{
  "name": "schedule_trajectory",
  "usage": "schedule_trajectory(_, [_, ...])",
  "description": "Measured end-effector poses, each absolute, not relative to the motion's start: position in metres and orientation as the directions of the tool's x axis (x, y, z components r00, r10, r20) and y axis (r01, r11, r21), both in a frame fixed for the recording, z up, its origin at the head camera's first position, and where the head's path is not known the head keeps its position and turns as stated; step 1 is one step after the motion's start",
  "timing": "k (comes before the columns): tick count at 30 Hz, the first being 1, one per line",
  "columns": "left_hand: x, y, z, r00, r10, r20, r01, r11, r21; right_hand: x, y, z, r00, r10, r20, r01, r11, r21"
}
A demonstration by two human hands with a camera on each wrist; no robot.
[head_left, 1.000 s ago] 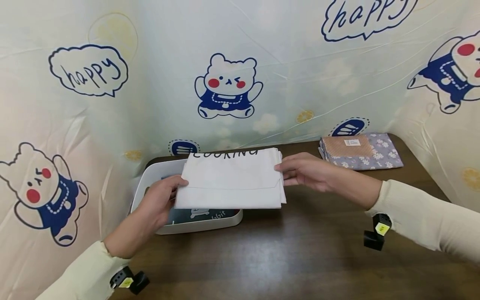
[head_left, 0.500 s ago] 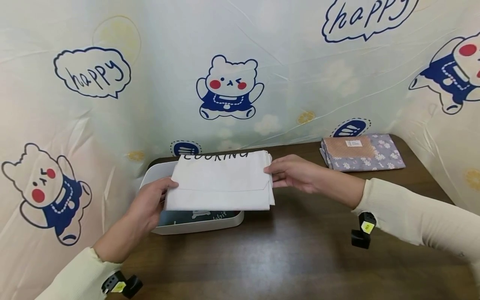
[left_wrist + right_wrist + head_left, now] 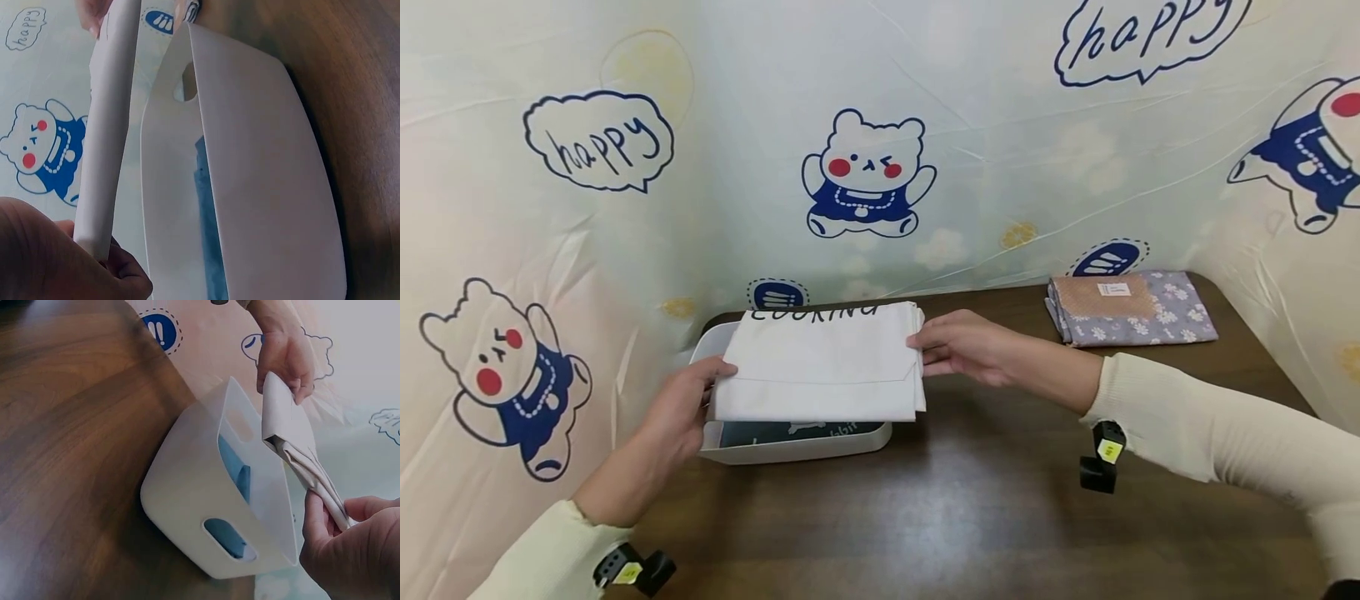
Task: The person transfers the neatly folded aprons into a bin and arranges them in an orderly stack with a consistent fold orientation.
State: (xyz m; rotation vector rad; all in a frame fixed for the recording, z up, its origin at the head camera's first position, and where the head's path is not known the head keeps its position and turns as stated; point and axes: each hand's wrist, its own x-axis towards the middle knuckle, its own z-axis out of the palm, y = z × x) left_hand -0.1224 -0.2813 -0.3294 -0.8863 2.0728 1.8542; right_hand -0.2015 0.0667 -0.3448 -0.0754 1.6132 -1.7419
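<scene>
Both hands carry a folded white cloth (image 3: 820,358) with black "COOKING" lettering near its far edge. My left hand (image 3: 673,408) pinches its left end, thumb on top. At the opposite end, my right hand (image 3: 966,346) grips the stacked layers between thumb and fingers. The cloth is held level above a white plastic bin (image 3: 181,481), covering most of it in the head view. Inside the bin lies a folded dark teal cloth (image 3: 234,465) with white print, its far part hidden. Both wrist views show the white cloth apart from the bin's rim.
A folded purple floral cloth (image 3: 1176,308) with a tan patch and a white label lies at the table's back right. The brown wooden table (image 3: 970,500) extends in front of the bin. A printed curtain (image 3: 1000,125) encloses the back and sides.
Both hands have moved left with the white cloth, so it now lies more fully over the bin. The bin and the floral cloth stay put, while the view shifts slightly.
</scene>
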Motion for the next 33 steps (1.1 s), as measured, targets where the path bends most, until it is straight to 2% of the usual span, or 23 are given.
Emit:
schedule_trajectory(20, [-0.121, -0.310, -0.329, -0.740, -0.404, -0.537, -0.588, 0.002, 0.809, -0.208, 0.029, -0.350, -0.715, -0.549, -0.433, 0.481, 0.062, -0.874])
schedule_trajectory(33, [-0.120, -0.333, -0.332, -0.713, -0.392, -0.581, -0.607, -0.069, 0.792, -0.211, -0.001, -0.354, -0.705, -0.540, -0.460, 0.507, 0.070, -0.859])
